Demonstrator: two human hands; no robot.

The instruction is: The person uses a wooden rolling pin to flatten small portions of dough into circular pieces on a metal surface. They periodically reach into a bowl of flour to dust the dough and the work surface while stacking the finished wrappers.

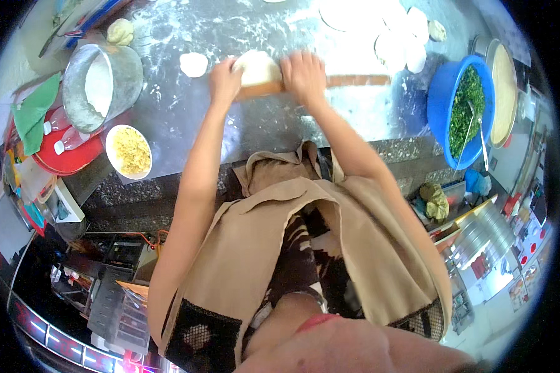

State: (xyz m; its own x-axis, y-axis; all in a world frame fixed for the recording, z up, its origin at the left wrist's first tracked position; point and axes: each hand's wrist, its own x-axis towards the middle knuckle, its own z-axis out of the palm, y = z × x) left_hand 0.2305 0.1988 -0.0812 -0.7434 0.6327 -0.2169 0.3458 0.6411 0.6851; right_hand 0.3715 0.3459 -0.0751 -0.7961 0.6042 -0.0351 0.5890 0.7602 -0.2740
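Note:
A pale round of dough (257,66) lies on the floured metal worktop (182,112). Across its near edge runs a wooden rolling pin (261,89), which extends well to the right. My right hand (304,77) rests over the middle of the pin, fingers stretched forward beside the dough. At the round's left edge, my left hand (225,80) has its fingers curled and thumb against the dough, close to the pin's left end. Blur hides the exact finger contact. A smaller dough piece (194,65) lies left of my left hand.
Left stand a metal pot of flour (128,70), a bowl of yellow filling (144,154) and a dough lump (120,31). Flattened dough rounds (416,58) lie at the far right. A blue basin (438,100) holds chopped greens and utensils, beside a round pan (503,93).

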